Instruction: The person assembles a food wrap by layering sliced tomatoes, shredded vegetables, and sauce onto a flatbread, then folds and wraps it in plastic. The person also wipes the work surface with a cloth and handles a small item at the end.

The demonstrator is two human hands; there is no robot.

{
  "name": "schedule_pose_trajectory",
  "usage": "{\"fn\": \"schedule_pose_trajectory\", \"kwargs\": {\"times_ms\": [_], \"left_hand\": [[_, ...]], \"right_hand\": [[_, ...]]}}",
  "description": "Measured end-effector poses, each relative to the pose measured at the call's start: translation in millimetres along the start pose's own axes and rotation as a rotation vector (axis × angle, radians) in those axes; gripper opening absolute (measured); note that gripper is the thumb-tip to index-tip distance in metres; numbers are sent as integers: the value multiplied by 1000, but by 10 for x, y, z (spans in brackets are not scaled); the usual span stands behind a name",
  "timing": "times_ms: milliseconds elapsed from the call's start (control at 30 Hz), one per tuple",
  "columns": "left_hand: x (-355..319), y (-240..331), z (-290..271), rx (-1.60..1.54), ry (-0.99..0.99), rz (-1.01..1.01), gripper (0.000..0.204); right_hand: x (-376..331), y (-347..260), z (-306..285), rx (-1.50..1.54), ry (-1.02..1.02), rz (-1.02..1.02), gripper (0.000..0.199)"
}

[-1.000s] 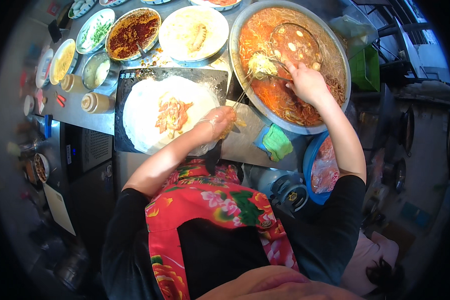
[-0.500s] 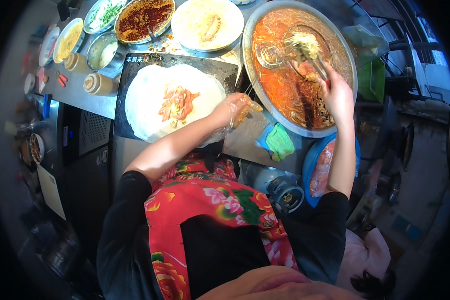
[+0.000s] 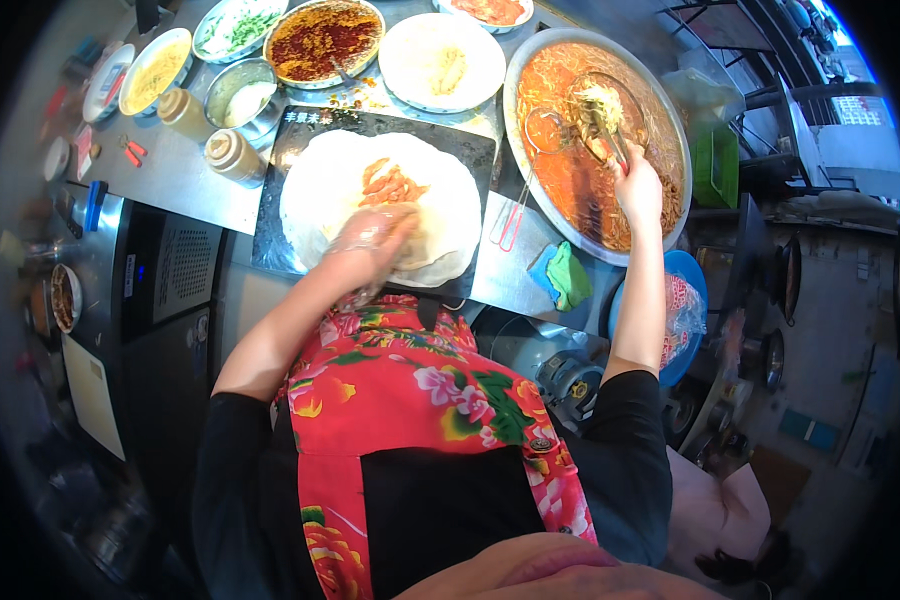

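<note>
My left hand (image 3: 375, 242), in a clear plastic glove, is over the near part of a thin white round wrapper (image 3: 450, 190). Its fingers are bent and smeared by motion. Pinkish-orange meat slices (image 3: 385, 183) lie on the wrapper just beyond it. The wrapper rests on a black flat plate (image 3: 275, 190). To the right, my bare right hand (image 3: 638, 185) is closed on metal tongs (image 3: 618, 145). Pale shredded food (image 3: 602, 103) sits at their tips, above a round strainer in a large metal basin (image 3: 515, 110) of red-orange broth.
A wire skimmer with red handles (image 3: 511, 225) leans out over the basin's near rim. Green and blue cloths (image 3: 567, 277) lie at the counter's front edge. Bowls of chili sauce (image 3: 325, 42), pale food (image 3: 440, 62) and chopped greens stand behind. Squeeze bottles (image 3: 232, 155) are left of the plate.
My left hand has moved left from beside the basin to over the wrapper. My right hand, with the tongs, has come slightly nearer and left. The view has shifted a little.
</note>
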State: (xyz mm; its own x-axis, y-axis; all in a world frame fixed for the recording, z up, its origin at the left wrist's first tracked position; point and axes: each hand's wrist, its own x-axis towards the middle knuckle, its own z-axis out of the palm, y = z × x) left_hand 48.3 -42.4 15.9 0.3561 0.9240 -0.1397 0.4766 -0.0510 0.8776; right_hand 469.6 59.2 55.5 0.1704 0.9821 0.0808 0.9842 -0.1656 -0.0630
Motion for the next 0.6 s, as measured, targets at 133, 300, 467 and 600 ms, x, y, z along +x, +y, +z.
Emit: {"fn": "schedule_pose_trajectory", "kwargs": {"times_ms": [133, 300, 467, 600], "left_hand": [[-674, -498, -406, -290, 110, -218, 30], [-1190, -1033, -558, -741, 342, -323, 27], [-1229, -1336, -581, -812, 287, -331, 23], [-816, -1556, -391, -745, 298, -211, 24]], "right_hand": [[-101, -254, -45, -54, -23, 25, 51], [-500, -522, -654, 71, 112, -52, 49], [-1132, -1272, -737, 354, -213, -199, 59], [-1497, -2048, -162, 426, -515, -273, 62]]}}
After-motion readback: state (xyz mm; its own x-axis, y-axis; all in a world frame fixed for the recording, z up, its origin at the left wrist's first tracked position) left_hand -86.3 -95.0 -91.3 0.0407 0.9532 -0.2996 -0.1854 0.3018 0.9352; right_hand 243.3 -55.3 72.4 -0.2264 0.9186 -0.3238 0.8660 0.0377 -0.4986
